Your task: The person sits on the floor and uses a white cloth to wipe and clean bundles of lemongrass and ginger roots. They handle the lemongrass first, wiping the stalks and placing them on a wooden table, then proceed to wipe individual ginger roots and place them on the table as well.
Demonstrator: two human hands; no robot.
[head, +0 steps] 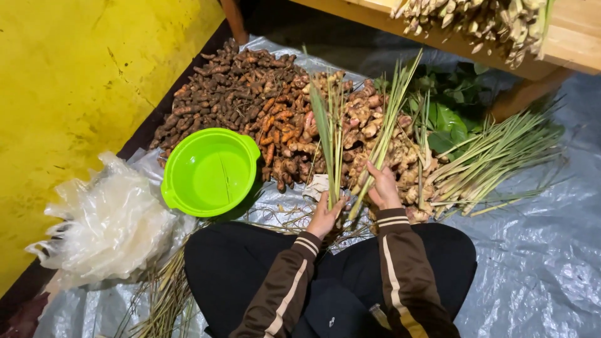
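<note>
Both hands are closed on lemongrass stalks: the left hand (pixel 323 218) grips one bunch (pixel 330 134) and the right hand (pixel 383 188) a second bunch (pixel 389 119), long axes pointing up and away from the person, above the ginger pile (pixel 369 141).

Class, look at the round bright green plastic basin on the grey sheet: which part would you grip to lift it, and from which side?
Probably the round bright green plastic basin is best gripped by the small flat tab handle on its rim, at the lower left. Come from the side of the heap of clear plastic bags, since the brown turmeric roots crowd the far rim.
</note>
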